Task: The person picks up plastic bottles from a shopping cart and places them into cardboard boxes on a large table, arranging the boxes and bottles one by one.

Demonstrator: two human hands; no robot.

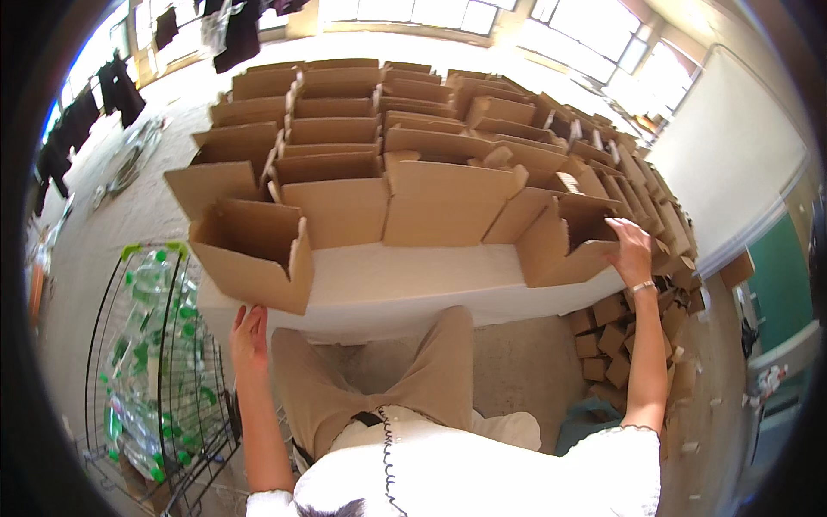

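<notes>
At the right end of the white table (388,267), an open-topped cardboard box (564,246) stands with my right hand (631,250) on it. The fingers bend over the rim of its right side. A second open cardboard box (254,267) sits at the table's left front corner, slightly turned. Just below that box is my left hand (250,343), palm up, its fingers stretched out and nothing seen in them. Whether its fingertips touch the table edge, I cannot tell.
Rows of open cardboard boxes (336,129) fill the table behind. To my left stands a black wire cart (164,370) of clear bottles with green caps. Small closed cartons (613,345) are heaped on the floor at right, near a white panel (732,155).
</notes>
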